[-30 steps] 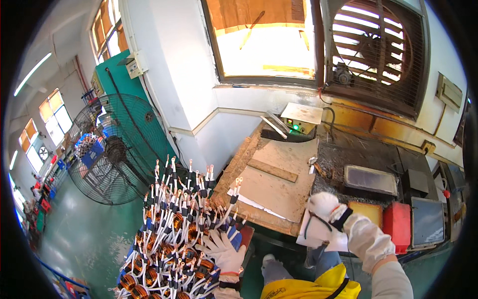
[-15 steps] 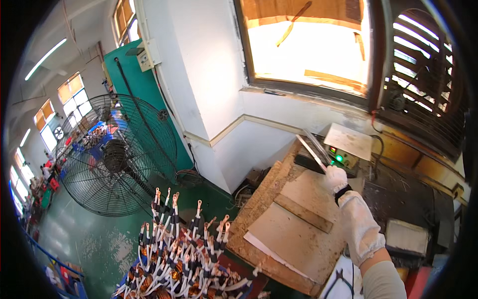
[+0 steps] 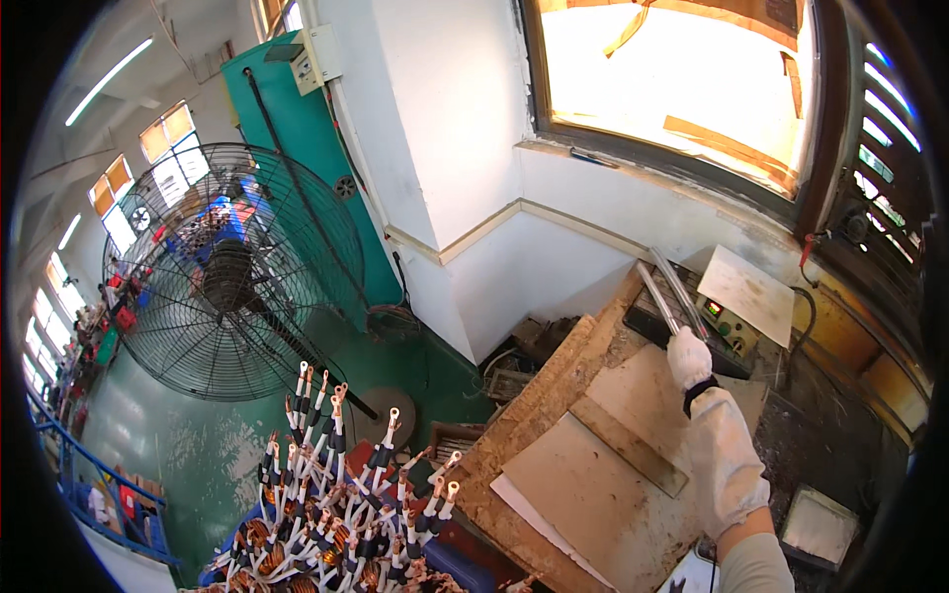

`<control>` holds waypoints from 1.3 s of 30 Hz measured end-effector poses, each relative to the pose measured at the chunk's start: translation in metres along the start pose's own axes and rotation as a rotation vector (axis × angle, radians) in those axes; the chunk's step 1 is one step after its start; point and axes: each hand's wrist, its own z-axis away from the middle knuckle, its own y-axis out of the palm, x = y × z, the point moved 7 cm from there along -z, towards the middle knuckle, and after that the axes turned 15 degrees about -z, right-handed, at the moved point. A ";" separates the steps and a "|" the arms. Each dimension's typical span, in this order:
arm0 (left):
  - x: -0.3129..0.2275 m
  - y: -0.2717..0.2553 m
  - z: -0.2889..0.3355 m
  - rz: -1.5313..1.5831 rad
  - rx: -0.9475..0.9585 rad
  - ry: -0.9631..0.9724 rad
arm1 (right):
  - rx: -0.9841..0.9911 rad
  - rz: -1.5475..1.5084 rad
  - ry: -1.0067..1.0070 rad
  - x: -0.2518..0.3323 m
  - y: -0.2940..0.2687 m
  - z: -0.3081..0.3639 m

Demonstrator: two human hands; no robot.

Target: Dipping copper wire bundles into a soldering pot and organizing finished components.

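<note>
I see the gloved right hand (image 3: 690, 359) closed around the near end of a metal bar (image 3: 659, 299), just left of the control box (image 3: 735, 336). White cables (image 3: 339, 506) stand well left of this box. The left hand's state I cannot tell.

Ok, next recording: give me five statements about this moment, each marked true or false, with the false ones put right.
1. The right hand is at the near end of a metal bar. True.
2. That hand is bare. False: it wears a white glove.
3. The big fan stands right of the workbench. False: it is to the left.
4. A flat strip lies on the workbench. True.
5. The cables are plain black. False: they are mostly white, with black bands.
</note>
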 end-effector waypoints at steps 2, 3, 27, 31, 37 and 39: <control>0.001 -0.003 -0.003 0.054 0.086 -0.022 | 0.110 -0.350 0.127 0.000 -0.030 -0.003; 0.002 -0.006 -0.004 0.069 0.077 -0.010 | 0.100 -0.337 0.140 -0.005 -0.046 0.004; -0.001 -0.019 -0.017 0.135 0.018 0.021 | 0.066 0.300 -0.078 -0.201 -0.527 0.450; 0.000 -0.016 -0.013 0.115 0.009 0.023 | 0.094 0.224 0.014 -0.256 -0.496 0.486; 0.001 -0.013 -0.015 0.109 0.059 0.023 | 0.030 0.145 0.051 -0.286 -0.479 0.480; 0.002 -0.011 -0.012 0.107 0.028 0.033 | 0.044 0.122 0.063 -0.288 -0.474 0.479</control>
